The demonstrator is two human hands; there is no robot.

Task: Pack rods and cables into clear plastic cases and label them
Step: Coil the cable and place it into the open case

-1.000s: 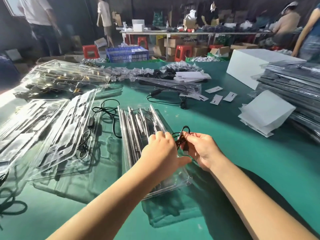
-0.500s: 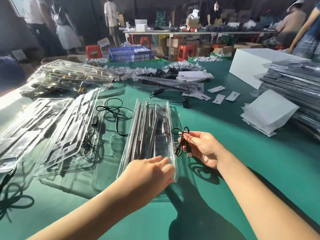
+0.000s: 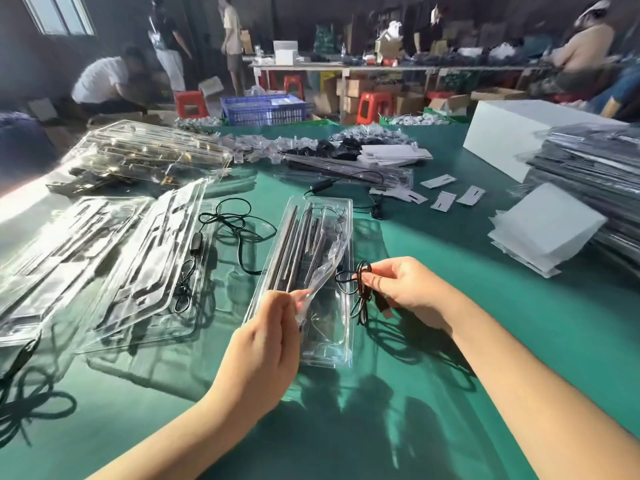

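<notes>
A clear plastic case (image 3: 332,344) lies lengthwise on the green table (image 3: 485,341) in front of me, with several grey rods (image 3: 291,244) in its far half. My left hand (image 3: 266,337) pinches the near edge of the case's thin clear lid (image 3: 325,268) and holds it peeled up. My right hand (image 3: 405,289), just right of the case, pinches a small coiled black cable (image 3: 360,285) with a plug hanging below it.
Open clear cases (image 3: 138,265) and a loose black cable (image 3: 235,223) lie at the left. Packed cases are stacked at the right (image 3: 595,174) beside white sheets (image 3: 547,233) and a white box (image 3: 512,133). Paper labels (image 3: 443,200) lie beyond. People work in the background.
My left hand went from resting on the case's near end to pinching the lid and lifting it. The right hand stays beside the case with the coiled cable.
</notes>
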